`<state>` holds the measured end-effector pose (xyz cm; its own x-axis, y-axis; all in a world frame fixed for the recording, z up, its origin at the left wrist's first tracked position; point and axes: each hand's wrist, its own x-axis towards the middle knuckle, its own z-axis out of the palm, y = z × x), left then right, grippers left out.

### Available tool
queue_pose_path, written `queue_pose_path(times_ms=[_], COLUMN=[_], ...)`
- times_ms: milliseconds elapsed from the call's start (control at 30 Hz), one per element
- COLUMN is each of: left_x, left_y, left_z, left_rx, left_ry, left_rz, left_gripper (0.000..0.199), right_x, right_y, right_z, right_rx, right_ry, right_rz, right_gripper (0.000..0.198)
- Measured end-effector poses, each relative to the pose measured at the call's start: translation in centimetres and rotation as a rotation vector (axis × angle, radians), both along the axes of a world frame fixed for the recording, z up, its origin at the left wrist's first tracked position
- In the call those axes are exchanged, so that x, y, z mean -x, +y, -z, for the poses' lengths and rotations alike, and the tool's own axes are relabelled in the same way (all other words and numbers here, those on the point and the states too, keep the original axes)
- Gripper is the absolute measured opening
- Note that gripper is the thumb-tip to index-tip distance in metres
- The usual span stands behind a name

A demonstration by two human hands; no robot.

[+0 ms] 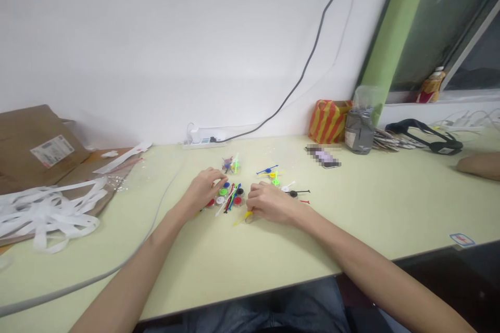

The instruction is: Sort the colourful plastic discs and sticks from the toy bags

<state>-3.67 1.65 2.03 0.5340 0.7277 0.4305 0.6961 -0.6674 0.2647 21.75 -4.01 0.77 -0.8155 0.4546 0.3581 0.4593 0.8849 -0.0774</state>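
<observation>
My left hand bends over the left side of a small group of plastic parts, its fingertips close to a blue disc. The fingers look closed, and what they hold, if anything, is hidden. My right hand has curled fingers on a yellow arrow spinner whose pointer sticks out toward the left. Between the hands lie a green disc, a white disc, a red disc, a black disc and a bundle of coloured arrows.
Beyond my right hand lie several spinners, among them a blue one and a black one. Cardboard and white strips are left. A phone, striped bag and another person's arm are right.
</observation>
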Motion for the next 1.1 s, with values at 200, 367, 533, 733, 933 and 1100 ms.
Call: queue_pose_path(times_ms=[200, 367, 533, 733, 933, 1100], left_x=[-0.7, -0.6, -0.7, -0.8, -1.2, -1.6], left_y=[0.0, 0.0, -0.1, -0.3, -0.5, -0.9], left_z=[0.6, 0.6, 0.6, 0.5, 0.3, 0.2], left_rx=[-0.1, -0.148, -0.132, -0.14, -0.148, -0.13], left_ry=[-0.024, -0.067, -0.056, -0.039, -0.029, -0.039], left_rz=[0.034, 0.028, 0.035, 0.032, 0.023, 0.038], left_gripper=[0.033, 0.03, 0.028, 0.03, 0.03, 0.028], right_x=[0.0, -0.1, -0.5, -1.1, -4.3, -8.7], right_y=[-0.6, -1.3, -1.8, -2.5, 3.2, 14.2], right_z=[-0.6, -0.3, 0.2, -1.6, -4.4, -3.0], right_rx=[-0.29, -0.482, -0.561, -0.472, -0.248, -0.014], right_ry=[-0.169, -0.159, -0.185, -0.295, -0.108, 0.051], right_rz=[0.065, 0.06, 0.067, -0.014, 0.127, 0.63], right_gripper=[0.011, 0.018, 0.023, 0.019, 0.022, 0.045])
